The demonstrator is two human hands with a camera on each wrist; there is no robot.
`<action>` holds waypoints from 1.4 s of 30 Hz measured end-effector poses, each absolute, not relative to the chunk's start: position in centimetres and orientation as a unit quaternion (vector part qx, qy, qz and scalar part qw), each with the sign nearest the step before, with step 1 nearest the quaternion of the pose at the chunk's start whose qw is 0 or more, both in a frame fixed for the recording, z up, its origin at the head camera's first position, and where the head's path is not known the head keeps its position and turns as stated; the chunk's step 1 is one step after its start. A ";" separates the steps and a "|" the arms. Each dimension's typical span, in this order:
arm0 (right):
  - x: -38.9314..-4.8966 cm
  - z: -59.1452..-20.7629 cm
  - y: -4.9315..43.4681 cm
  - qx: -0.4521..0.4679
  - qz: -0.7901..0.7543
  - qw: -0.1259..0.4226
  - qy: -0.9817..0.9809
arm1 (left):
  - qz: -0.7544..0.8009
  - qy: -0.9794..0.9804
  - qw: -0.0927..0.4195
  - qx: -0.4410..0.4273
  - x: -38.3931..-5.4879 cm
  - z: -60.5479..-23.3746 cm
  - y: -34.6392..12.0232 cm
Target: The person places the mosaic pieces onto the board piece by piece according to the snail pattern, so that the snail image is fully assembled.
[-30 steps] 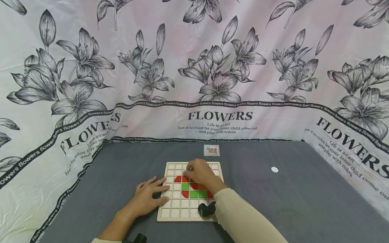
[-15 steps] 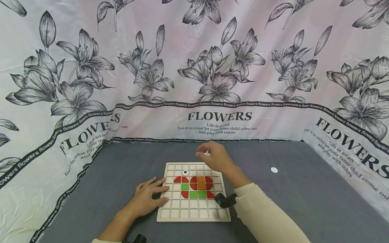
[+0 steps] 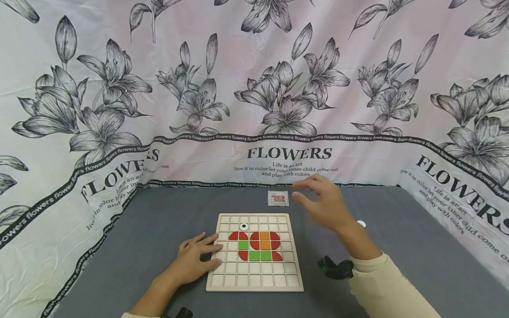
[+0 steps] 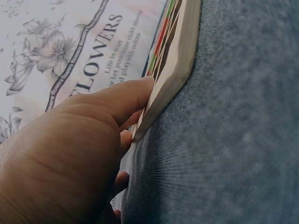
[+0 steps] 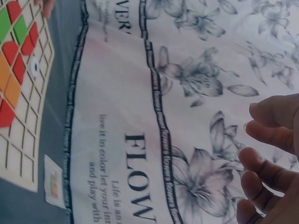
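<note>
A square wooden grid board (image 3: pixel 254 280) lies on the grey table, with red, green and orange pieces set in its middle cells. Among its upper cells sits a white disc with a black dot (image 3: pixel 244 227), like an eye. My left hand (image 3: pixel 195 260) rests on the board's left side with fingers spread. In the left wrist view the thumb (image 4: pixel 135 95) touches the board's rim (image 4: pixel 175 70). To the right of a small picture card (image 3: pixel 278 198), my right hand (image 3: pixel 324 203) is in the air. Its fingers are loosely bent, and the right wrist view shows nothing between them.
A plain white disc (image 3: pixel 361 224) lies on the table to the right, partly covered by the right forearm. Behind the table hangs a flower-printed cloth (image 3: pixel 286 161), which also runs along both sides. A black wrist camera (image 3: pixel 336 268) is strapped on the right arm.
My right hand has left the board, uncovering the dotted disc and coloured pieces. It passed over the picture card and moved right, fingers opening wider. My left hand has stayed in place.
</note>
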State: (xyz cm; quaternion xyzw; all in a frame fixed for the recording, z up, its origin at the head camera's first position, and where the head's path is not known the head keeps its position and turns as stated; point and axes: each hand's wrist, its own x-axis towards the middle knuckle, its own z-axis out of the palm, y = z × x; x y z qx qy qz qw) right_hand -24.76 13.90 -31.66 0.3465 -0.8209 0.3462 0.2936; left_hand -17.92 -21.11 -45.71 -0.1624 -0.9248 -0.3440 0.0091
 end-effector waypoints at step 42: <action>-27.6 -41.6 30.0 0.071 0.327 0.253 -0.908 | -0.342 -0.925 0.014 -0.166 -17.8 -45.5 -21.1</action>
